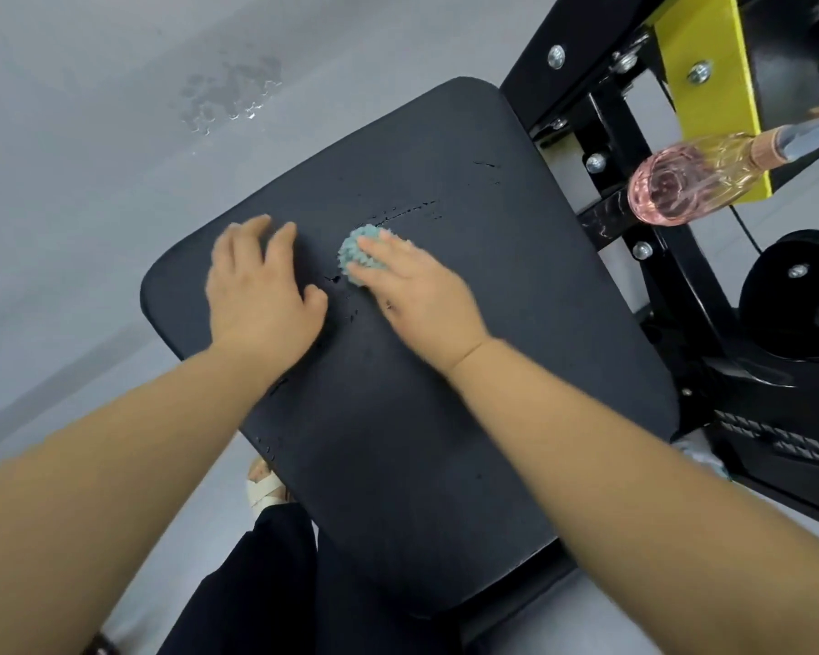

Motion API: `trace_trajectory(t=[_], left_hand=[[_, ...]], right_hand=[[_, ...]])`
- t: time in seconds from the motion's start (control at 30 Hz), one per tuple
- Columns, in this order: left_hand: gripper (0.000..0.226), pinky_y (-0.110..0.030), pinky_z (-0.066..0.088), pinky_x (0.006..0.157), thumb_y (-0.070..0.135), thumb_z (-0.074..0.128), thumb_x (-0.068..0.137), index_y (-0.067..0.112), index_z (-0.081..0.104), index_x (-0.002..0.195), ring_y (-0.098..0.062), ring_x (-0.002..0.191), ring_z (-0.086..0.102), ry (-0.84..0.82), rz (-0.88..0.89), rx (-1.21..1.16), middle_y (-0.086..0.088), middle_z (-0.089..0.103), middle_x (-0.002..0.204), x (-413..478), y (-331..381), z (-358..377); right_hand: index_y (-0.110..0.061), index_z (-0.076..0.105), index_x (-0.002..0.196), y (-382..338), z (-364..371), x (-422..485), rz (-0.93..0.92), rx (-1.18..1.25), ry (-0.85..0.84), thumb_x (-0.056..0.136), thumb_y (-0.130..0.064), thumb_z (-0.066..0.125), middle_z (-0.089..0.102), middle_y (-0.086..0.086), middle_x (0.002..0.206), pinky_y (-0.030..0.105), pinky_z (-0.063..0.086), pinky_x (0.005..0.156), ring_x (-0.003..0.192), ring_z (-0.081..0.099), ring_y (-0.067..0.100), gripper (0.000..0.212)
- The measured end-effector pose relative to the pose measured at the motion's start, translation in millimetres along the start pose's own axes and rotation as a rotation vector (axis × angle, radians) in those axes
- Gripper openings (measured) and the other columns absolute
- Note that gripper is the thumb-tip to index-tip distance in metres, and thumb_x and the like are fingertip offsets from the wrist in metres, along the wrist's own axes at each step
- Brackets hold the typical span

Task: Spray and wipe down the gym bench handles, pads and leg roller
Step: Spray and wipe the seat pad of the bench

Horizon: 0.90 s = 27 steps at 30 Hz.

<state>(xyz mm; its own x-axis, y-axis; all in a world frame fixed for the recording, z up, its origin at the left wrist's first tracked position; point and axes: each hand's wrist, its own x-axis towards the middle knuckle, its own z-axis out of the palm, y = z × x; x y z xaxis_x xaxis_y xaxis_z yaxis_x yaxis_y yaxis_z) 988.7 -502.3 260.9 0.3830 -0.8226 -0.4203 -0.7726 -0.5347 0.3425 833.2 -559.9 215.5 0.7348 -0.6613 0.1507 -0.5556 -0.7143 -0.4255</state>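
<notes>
The black bench pad [445,418] fills the middle of the view, its surface cracked in places. My right hand [417,290] lies flat on a bunched light-blue cloth [358,255] and presses it onto the pad near the centre. My left hand [261,295] rests flat on the pad just left of the cloth, fingers spread. A clear spray bottle [682,182] with pink liquid lies on the machine frame at the upper right, apart from both hands.
The black and yellow machine frame [700,87] with bolts stands right of the pad, with a black wheel [795,281] below it. Grey floor [91,158] lies to the left, with a wet patch [230,94]. My sandalled foot [266,489] shows under the pad's edge.
</notes>
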Motion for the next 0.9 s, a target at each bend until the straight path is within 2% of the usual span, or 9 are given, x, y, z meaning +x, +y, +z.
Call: trace_trajectory(t=[0.07, 0.23, 0.3, 0.43, 0.5, 0.57, 0.77, 0.83, 0.9], left_hand=[[0.068, -0.046, 0.017, 0.114, 0.032, 0.055, 0.087, 0.016, 0.026, 0.146, -0.03, 0.141, 0.007, -0.113, -0.028, 0.064, -0.007, 0.013, 0.154, 12, -8, -5], [0.085, -0.048, 0.03, 0.109, 0.054, 0.062, 0.079, 0.022, 0.022, 0.147, -0.029, 0.139, 0.015, -0.223, 0.0, 0.155, -0.003, 0.015, 0.154, 24, -15, -9], [0.084, -0.048, 0.038, 0.102, 0.056, 0.064, 0.076, 0.024, 0.026, 0.144, -0.028, 0.136, 0.021, -0.216, -0.006, 0.183, -0.002, 0.02, 0.151, 27, -14, -11], [0.083, -0.047, 0.045, 0.091, 0.057, 0.067, 0.074, 0.024, 0.03, 0.141, -0.026, 0.132, 0.024, -0.218, -0.025, 0.186, -0.001, 0.024, 0.146, 30, -11, -13], [0.084, -0.044, 0.044, 0.091, 0.058, 0.065, 0.074, 0.025, 0.028, 0.142, -0.025, 0.132, 0.024, -0.222, -0.019, 0.193, 0.0, 0.023, 0.147, 30, -10, -13], [0.083, -0.043, 0.045, 0.089, 0.058, 0.064, 0.075, 0.025, 0.028, 0.142, -0.025, 0.132, 0.023, -0.228, -0.017, 0.195, 0.001, 0.022, 0.147, 29, -12, -13], [0.081, -0.04, 0.044, 0.085, 0.055, 0.068, 0.074, 0.022, 0.031, 0.138, -0.026, 0.131, 0.023, -0.243, -0.034, 0.192, 0.0, 0.023, 0.144, 31, -8, -14], [0.081, -0.04, 0.043, 0.086, 0.054, 0.069, 0.074, 0.02, 0.032, 0.137, -0.026, 0.131, 0.023, -0.252, -0.043, 0.193, -0.001, 0.023, 0.144, 32, -7, -14], [0.081, -0.04, 0.043, 0.087, 0.053, 0.069, 0.074, 0.02, 0.032, 0.137, -0.026, 0.131, 0.022, -0.257, -0.04, 0.198, -0.001, 0.022, 0.145, 31, -6, -13]], right_hand=[[-0.01, 0.074, 0.099, 41, -18, 10, 0.012, -0.079, 0.016, 0.078, 0.003, 0.054, 0.067, 0.015, 0.113, 0.05, 0.05, 0.086, 0.101, 0.065, 0.037, 0.032], [-0.016, 0.059, 0.127, 111, -51, 35, 0.603, -0.153, 0.035, 0.092, -0.006, 0.046, 0.046, 0.005, 0.143, 0.035, 0.035, 0.108, 0.133, 0.04, 0.026, 0.039], [-0.014, 0.061, 0.125, 76, -36, 40, 0.56, -0.126, 0.039, 0.09, -0.006, 0.049, 0.05, 0.008, 0.14, 0.037, 0.037, 0.106, 0.131, 0.043, 0.028, 0.038], [-0.008, 0.069, 0.11, -7, 8, 26, 0.009, 0.009, -0.045, 0.074, 0.0, 0.066, 0.066, 0.014, 0.117, 0.047, 0.048, 0.091, 0.108, 0.062, 0.035, 0.036], [-0.007, 0.07, 0.108, 7, 3, 34, -0.146, 0.028, -0.108, 0.08, -0.004, 0.057, 0.067, 0.014, 0.114, 0.044, 0.051, 0.087, 0.103, 0.064, 0.035, 0.031], [-0.009, 0.071, 0.105, 47, -8, 56, -0.087, -0.047, -0.066, 0.081, -0.007, 0.046, 0.067, 0.013, 0.114, 0.045, 0.052, 0.087, 0.102, 0.065, 0.035, 0.034], [-0.01, 0.06, 0.123, 117, -33, 99, 0.599, -0.195, 0.076, 0.087, -0.004, 0.044, 0.052, 0.009, 0.136, 0.035, 0.032, 0.107, 0.127, 0.044, 0.027, 0.04], [-0.009, 0.064, 0.116, 75, -8, 104, 0.564, -0.127, 0.108, 0.083, -0.003, 0.048, 0.055, 0.011, 0.13, 0.042, 0.034, 0.106, 0.124, 0.047, 0.029, 0.037], [-0.005, 0.069, 0.106, 24, 19, 97, 0.321, 0.019, 0.055, 0.076, 0.005, 0.054, 0.062, 0.015, 0.12, 0.05, 0.037, 0.103, 0.117, 0.053, 0.036, 0.034]])
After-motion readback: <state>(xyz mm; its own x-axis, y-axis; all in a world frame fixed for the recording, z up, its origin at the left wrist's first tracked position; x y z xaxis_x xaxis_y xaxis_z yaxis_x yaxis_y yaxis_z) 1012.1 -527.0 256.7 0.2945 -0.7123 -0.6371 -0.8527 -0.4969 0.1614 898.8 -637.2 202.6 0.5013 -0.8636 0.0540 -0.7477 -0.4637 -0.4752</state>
